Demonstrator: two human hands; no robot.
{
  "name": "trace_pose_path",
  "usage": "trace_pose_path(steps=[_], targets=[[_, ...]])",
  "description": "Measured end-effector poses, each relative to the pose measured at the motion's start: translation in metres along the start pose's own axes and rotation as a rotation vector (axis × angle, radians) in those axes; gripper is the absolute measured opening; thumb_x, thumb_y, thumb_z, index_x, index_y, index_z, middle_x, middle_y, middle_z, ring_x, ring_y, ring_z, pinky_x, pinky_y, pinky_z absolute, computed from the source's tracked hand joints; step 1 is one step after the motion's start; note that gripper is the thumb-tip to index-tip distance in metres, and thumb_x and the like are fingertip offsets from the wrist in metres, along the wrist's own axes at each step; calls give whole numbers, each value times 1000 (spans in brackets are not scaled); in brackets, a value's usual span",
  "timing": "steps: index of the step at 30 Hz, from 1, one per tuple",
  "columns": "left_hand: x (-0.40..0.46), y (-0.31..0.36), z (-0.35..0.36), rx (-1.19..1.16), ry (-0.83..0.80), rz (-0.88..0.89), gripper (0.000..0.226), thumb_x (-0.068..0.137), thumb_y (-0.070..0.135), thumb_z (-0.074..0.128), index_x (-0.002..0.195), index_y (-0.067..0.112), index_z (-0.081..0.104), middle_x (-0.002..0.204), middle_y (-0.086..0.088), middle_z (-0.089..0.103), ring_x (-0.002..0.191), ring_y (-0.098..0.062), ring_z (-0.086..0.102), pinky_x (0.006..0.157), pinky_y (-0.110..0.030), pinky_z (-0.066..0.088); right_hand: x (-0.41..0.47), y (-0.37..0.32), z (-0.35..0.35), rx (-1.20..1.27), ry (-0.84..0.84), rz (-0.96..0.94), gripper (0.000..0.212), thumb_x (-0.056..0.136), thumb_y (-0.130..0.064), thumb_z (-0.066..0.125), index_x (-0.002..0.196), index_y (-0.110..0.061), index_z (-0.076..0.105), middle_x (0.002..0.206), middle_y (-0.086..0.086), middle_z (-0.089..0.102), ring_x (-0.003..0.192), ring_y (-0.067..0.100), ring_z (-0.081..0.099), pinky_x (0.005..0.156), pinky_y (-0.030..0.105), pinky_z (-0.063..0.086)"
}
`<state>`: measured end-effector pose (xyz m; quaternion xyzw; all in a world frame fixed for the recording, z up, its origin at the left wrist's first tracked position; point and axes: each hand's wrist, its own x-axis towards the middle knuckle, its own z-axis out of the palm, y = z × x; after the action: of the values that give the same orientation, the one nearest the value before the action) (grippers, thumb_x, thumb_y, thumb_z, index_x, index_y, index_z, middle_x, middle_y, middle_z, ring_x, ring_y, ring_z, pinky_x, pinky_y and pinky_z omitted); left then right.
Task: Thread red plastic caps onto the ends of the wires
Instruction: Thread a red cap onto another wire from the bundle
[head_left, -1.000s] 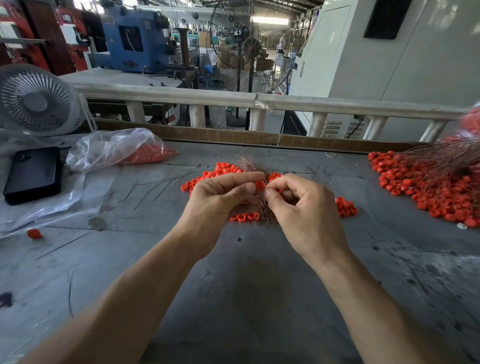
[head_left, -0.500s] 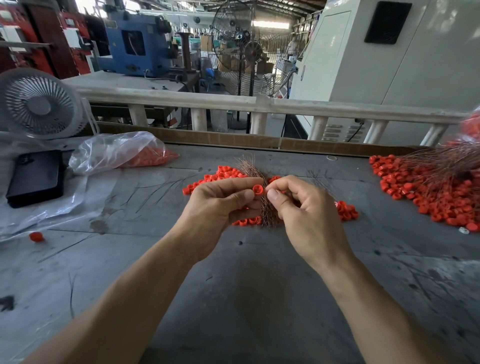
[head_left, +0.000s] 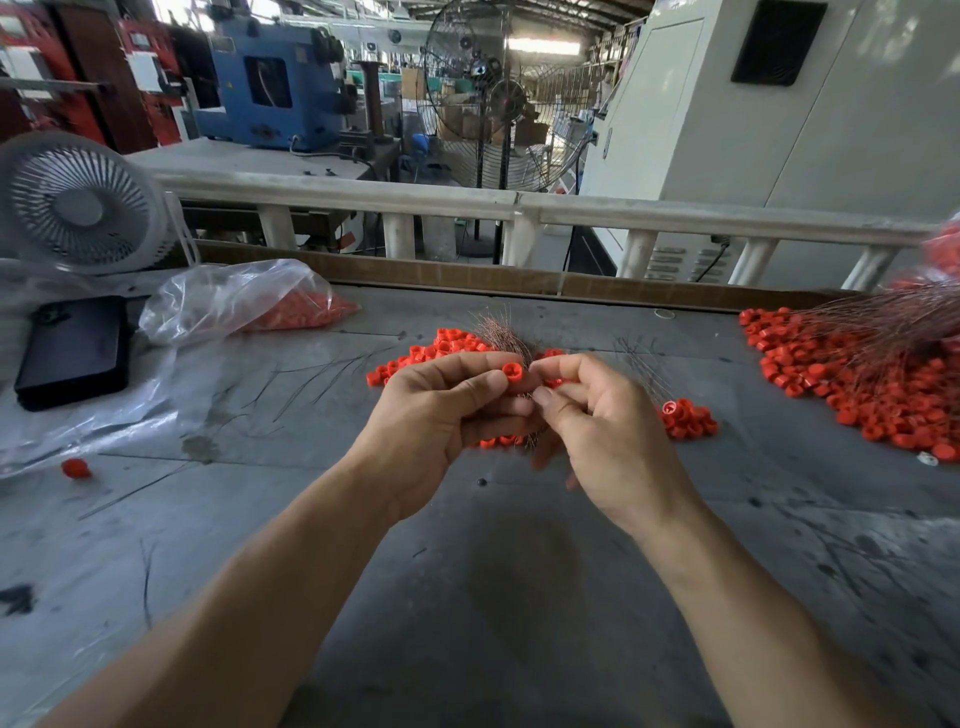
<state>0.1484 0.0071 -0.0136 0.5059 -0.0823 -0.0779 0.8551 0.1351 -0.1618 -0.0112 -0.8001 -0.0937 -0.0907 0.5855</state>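
Small round red plastic cap (head_left: 512, 372) is held up above the grey worktop (head_left: 519, 597), mid-frame, open side facing the camera. Left hand (head_left: 441, 415) pinches it btwn thumb and index fingertip; the other fingers curl round a bundle of thin coppery wires (head_left: 500, 335), whose tips fan out behind and above the cap. The lower wire ends poke out under the hands. Right hand (head_left: 602, 431) sits just beside the cap, thumb and index tips pressed together right next to it, apparently nipping one wire, but the strand itself is too fine to make out. The remaining right fingers are loosely curled.

Behind the hands, on the worktop, lies a loose heap of red plastic caps (head_left: 441, 348), w/ a smaller cluster (head_left: 688, 418) just right of the right hand. Thin stray wires (head_left: 311, 371) lie scattered to the left. Far right: a big pile of red caps w/ wires sticking out of them (head_left: 857, 384). Left side: a clear plastic bag w/ red caps inside (head_left: 239, 301), a black flat case (head_left: 72, 351) on a plastic sheet, a lone red cap (head_left: 76, 467) near the left edge, and a small white desk fan (head_left: 78, 202) at the back.
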Motion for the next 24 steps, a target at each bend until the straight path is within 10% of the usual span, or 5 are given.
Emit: trace_pose_path(steps=[6, 11, 17, 24], targets=[[-2, 2, 1, -26, 5, -22, 30, 84, 6, 65, 112, -5, 65, 106, -27, 73, 84, -25, 76, 70, -29, 62, 1, 3, -2, 6, -66, 88, 13, 105, -23, 56, 104, -26, 68, 84, -3, 78, 71, 17, 77, 36, 23, 40], [-1, 3, -2, -8, 50, -28, 26, 94, 1, 62, 119, -7, 62, 109, -26, 73, 91, -27, 76, 74, -30, 63, 11, 9, -17, 12, 239, 23, 15, 98, -17, 63, 90, -25, 73, 78, -6, 77, 63, 9, 72, 42, 12, 41], [0, 2, -3, 14, 85, -39, 20, 91, 2, 65, 110, -3, 66, 107, -25, 74, 91, -27, 76, 77, -31, 63, 26, 34, -52, -371, 367, 119, 16, 91, -28, 67, 76, -29, 71, 70, -9, 72, 68, 16, 70, 69, 36, 57], [0, 1, -3, 28, 90, -44, 15, 91, 1, 65, 105, -1, 68, 106, -26, 74, 92, -29, 76, 77, -31, 63, 30, 53, -37, -633, 254, 124, 12, 85, -27, 80, 80, -33, 70, 69, -19, 65, 64, -3, 59, 55, 15, 37]])
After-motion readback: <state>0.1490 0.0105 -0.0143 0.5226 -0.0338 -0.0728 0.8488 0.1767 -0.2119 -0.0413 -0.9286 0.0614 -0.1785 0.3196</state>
